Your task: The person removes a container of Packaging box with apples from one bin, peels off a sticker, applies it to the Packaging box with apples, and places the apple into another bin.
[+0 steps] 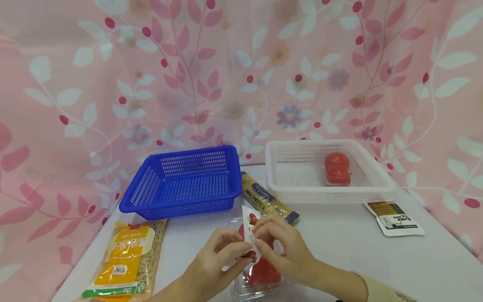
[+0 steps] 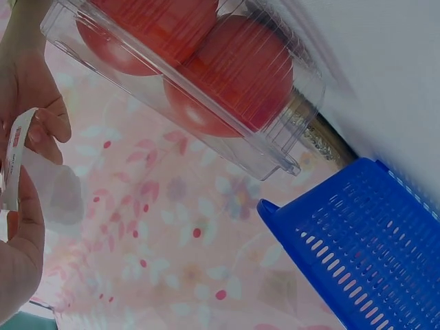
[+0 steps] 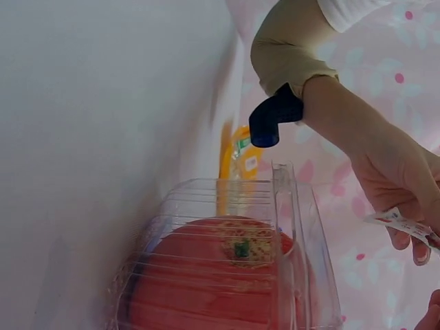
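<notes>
Tomatoes sat in a clear plastic clamshell box (image 1: 256, 281) near the front edge of the white worktop (image 1: 339, 247), directly under the hands. Above it, the left hand (image 1: 215, 260) and the right hand (image 1: 283, 247) each pinched a white paper label printed with tomatoes (image 1: 250, 228), fingers curled round its edges. The label stood upright and looked mostly peeled free, so the box seemed about ready to open, though whether the lid was unlatched could not be told. Inside, the round red tomatoes (image 2: 234, 75) pressed close against the ribbed walls. Two more tomatoes (image 1: 337, 167) already lay in a white slotted plastic basket (image 1: 302, 155) at the back right. Beside it stood an empty blue slotted plastic basket (image 1: 185, 180), with a yellow spaghetti packet (image 1: 264, 197) between them. A yellow bag of macaroni (image 1: 126, 260) lay left, and a small dark-and-white sachet (image 1: 394, 217) right.
</notes>
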### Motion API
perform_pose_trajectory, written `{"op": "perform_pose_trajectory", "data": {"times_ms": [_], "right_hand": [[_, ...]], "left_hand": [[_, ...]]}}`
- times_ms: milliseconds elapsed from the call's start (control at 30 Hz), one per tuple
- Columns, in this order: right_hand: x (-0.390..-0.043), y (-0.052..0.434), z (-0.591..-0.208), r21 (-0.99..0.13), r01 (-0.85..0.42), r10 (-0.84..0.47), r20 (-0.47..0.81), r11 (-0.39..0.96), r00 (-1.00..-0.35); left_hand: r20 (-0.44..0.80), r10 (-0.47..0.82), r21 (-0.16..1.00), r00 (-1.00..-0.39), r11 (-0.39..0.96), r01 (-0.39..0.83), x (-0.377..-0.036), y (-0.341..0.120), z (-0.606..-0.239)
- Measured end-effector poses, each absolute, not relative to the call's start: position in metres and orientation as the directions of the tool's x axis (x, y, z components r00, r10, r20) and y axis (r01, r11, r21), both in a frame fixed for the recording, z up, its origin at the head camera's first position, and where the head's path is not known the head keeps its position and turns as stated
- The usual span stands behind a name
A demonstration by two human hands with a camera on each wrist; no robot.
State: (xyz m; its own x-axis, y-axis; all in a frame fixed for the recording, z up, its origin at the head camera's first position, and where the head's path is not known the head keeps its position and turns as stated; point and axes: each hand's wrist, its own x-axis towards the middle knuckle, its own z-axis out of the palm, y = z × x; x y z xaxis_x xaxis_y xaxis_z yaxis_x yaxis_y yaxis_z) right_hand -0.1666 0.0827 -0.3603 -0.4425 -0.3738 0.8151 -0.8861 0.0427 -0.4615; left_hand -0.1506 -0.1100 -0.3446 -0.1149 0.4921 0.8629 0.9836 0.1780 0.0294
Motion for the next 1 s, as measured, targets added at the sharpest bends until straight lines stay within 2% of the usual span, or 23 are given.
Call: {"op": "perform_pose_trajectory", "data": {"times_ms": [200, 300, 433, 700, 1000], "right_hand": [[-0.169, 0.081, -0.361, -0.304, -0.946, -0.357, 0.877, 0.108, -0.322], [-0.169, 0.080, -0.362, -0.259, -0.958, -0.354, 0.891, 0.120, -0.285], [-0.169, 0.079, -0.362, -0.246, -0.962, -0.358, 0.893, 0.122, -0.274], [-0.168, 0.079, -0.365, -0.324, -0.945, -0.397, 0.861, 0.051, -0.316], [-0.173, 0.089, -0.360, -0.434, -0.896, -0.344, 0.830, 0.098, -0.440]], "left_hand": [[0.848, 0.470, 0.129, -0.246, 0.268, 0.955, -0.150, -0.113, -0.348], [0.849, 0.455, 0.138, -0.270, 0.302, 0.943, -0.151, -0.115, -0.348], [0.843, 0.442, 0.174, -0.307, 0.316, 0.933, -0.153, -0.118, -0.349], [0.785, 0.442, 0.359, -0.435, 0.249, 0.900, -0.151, -0.124, -0.351], [0.773, 0.410, 0.388, -0.485, 0.300, 0.872, -0.152, -0.138, -0.352]]}}
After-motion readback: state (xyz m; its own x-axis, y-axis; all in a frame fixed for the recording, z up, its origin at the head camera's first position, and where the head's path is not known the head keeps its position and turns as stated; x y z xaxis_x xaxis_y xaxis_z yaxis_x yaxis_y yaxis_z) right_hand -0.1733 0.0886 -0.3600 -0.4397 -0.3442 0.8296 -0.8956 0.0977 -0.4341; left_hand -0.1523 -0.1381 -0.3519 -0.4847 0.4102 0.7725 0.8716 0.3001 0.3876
